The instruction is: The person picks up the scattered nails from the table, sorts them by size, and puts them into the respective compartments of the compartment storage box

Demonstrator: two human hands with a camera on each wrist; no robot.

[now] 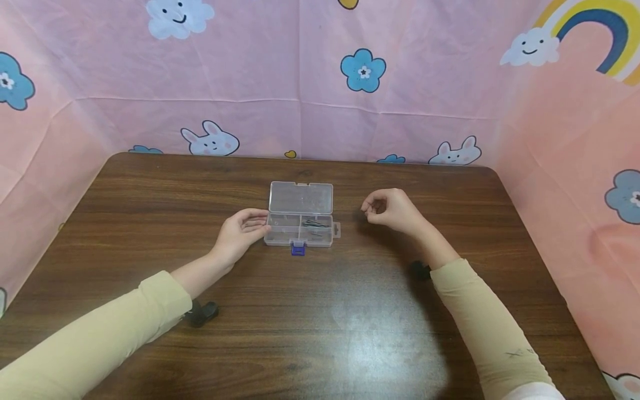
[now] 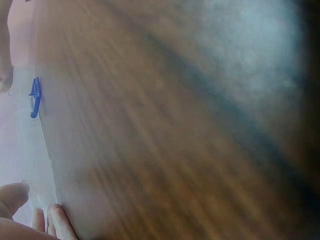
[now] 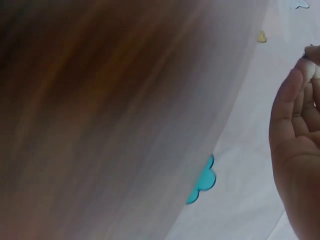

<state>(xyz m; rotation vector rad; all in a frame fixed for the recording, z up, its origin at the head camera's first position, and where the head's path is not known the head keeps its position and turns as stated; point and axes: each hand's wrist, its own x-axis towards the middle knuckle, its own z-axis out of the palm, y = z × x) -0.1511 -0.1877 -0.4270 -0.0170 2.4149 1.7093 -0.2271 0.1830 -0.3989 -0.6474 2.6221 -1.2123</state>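
A clear plastic compartment box [image 1: 284, 235] lies on the table with its lid [image 1: 301, 198] swung open to the back. Its blue latch [image 1: 298, 249] hangs at the front and also shows as a blue clip [image 2: 35, 97] in the left wrist view. Several thin dark nail-like pieces [image 1: 316, 224] lie in the right-hand compartments. My left hand [image 1: 241, 230] grips the box's left end between thumb and fingers. Right of the box, above the table, my right hand [image 1: 392, 210] pinches a small dark thing [image 3: 305, 56] between thumb and fingertip; its kind is too small to tell.
The box stands on a brown wood-grain table [image 1: 310, 328]. Pink patterned cloth [image 1: 280, 66] hangs behind the table and along both sides. A dark object [image 1: 202, 313] shows beside the left sleeve, and another dark object [image 1: 420, 270] beside the right forearm.
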